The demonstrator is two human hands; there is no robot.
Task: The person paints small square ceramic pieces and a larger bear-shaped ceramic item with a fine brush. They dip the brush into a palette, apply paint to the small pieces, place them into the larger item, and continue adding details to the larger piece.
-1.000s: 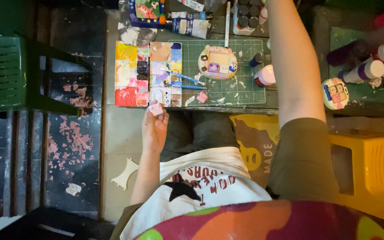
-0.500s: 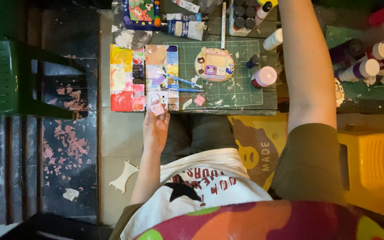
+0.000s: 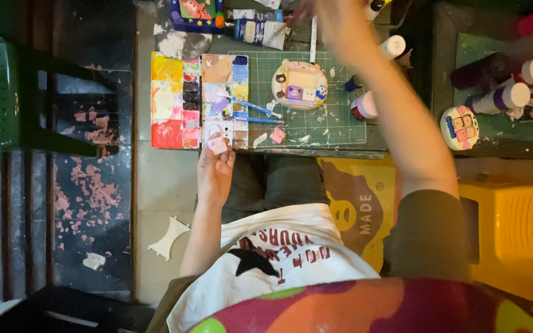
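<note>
- Head view: counter (image 3: 402, 145) with a green cutting mat (image 3: 340, 92) and a paint palette (image 3: 183, 102) thick with colour.
- Round painted plaque (image 3: 299, 84), mostly coloured, on the mat.
- Right hand (image 3: 325, 12) reaches among the far paint tubes; grip unclear.
- Left hand (image 3: 215, 171) pinches a small pink piece (image 3: 218, 144) at the palette's near edge.

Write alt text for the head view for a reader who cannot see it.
Seen from above, a seated person's left hand holds a small pink piece by a paint-smeared palette, while the right hand reaches over a green cutting mat. A round painted plaque and brushes lie on the mat.
</note>
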